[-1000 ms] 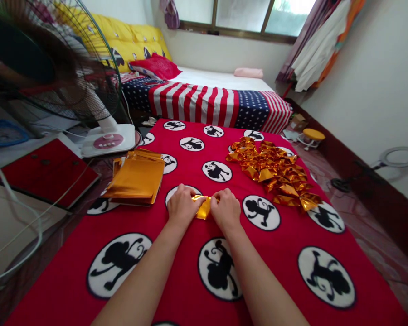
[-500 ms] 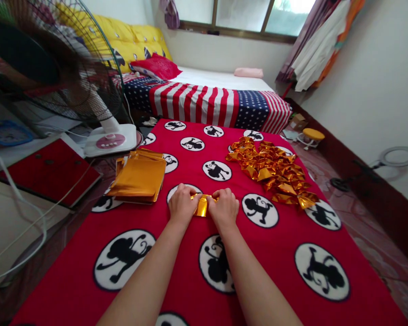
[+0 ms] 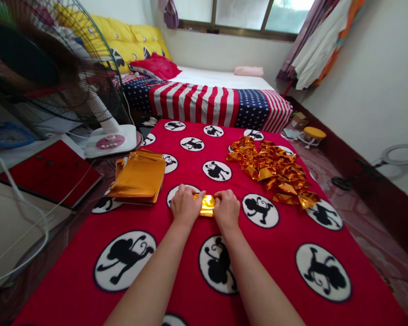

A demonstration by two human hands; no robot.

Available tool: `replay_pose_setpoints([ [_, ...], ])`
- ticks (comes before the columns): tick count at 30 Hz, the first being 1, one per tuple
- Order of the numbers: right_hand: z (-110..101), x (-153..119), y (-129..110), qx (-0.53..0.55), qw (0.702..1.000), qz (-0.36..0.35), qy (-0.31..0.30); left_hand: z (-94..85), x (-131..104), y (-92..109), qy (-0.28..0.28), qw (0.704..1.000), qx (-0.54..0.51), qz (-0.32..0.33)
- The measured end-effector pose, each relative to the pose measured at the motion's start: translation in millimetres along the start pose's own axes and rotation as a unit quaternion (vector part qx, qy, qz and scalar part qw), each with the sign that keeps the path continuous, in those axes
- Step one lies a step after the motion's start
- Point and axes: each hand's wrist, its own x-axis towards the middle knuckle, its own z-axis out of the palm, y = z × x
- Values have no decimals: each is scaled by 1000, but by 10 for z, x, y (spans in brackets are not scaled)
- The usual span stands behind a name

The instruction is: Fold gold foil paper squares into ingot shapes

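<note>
A small folded piece of gold foil paper (image 3: 207, 205) lies between my two hands on the red monkey-print cloth (image 3: 258, 271). My left hand (image 3: 185, 204) is closed on its left end, the thumb along the edge. On the right end, my right hand (image 3: 227, 207) pinches the same piece with curled fingers. The foil's middle shows bright between the thumbs, while its ends are hidden under the fingers. To the left sits a stack of flat gold foil sheets (image 3: 141, 176). Over on the right lies a heap of folded gold foil pieces (image 3: 272, 167).
A fan (image 3: 112, 140) with blurred blades stands at the left, by a red panel (image 3: 51, 174) and a white cable (image 3: 42, 217). A bed (image 3: 204, 104) is behind the table. At the right are a yellow stool (image 3: 313, 132) and a ring-shaped stand (image 3: 399, 155).
My thumbs have moved apart, and more of the foil's middle shows between them. My right hand has shifted slightly right. The stack and the heap look the same.
</note>
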Motion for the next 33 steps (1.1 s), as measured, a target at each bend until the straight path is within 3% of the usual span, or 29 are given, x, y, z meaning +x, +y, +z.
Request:
replay_pose_setpoints([
  [5,7,-13,6,2,1000,-4,2,23,-21,62,15,1000,24,-13],
  [12,-40,-3,-10,3,1000,1,-9,-65,22,-60,-31,999,-25,-12],
  [21,18,11,-228,-103,994,40,10,-49,17,-86,-18,999,-41,-5],
  [33,-40,30,-50,-44,999,15,-11,-47,60,-160,-29,996,-79,5],
])
